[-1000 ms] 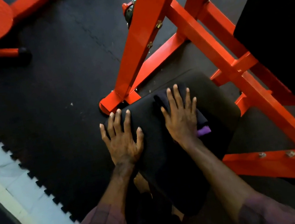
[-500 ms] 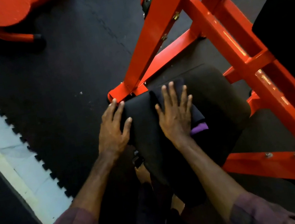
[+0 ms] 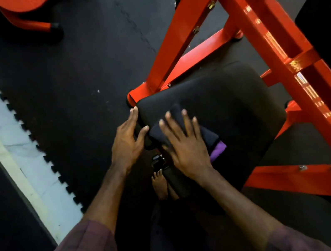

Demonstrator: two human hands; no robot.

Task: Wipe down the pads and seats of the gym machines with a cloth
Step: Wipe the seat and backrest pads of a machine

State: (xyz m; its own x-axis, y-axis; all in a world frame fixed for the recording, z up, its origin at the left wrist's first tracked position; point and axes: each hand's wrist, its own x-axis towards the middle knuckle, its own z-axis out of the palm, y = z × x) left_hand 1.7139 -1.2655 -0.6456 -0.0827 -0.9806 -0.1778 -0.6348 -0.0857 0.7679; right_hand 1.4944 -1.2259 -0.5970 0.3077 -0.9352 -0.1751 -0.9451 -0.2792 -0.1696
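A black padded seat (image 3: pixel 228 101) of an orange gym machine fills the middle of the view. On its near left part lies a dark folded cloth with a purple edge (image 3: pixel 216 149). My right hand (image 3: pixel 185 144) presses flat on the cloth with fingers spread and straight. My left hand (image 3: pixel 127 138) touches the seat's left edge with straight fingers, thumb against the side of the pad. Much of the cloth is hidden under my right hand.
The orange frame (image 3: pixel 258 28) slopes across the right, with a second black pad (image 3: pixel 330 32) at the far right. Another orange machine's foot (image 3: pixel 32 18) stands at the top left. Black rubber matting (image 3: pixel 77 74) meets a white floor strip (image 3: pixel 14 146). A bare foot (image 3: pixel 160 183) shows below the seat.
My left hand slid off the seat top to its left edge. My right hand with the cloth drew back toward me and to the left. The camera shifted left.
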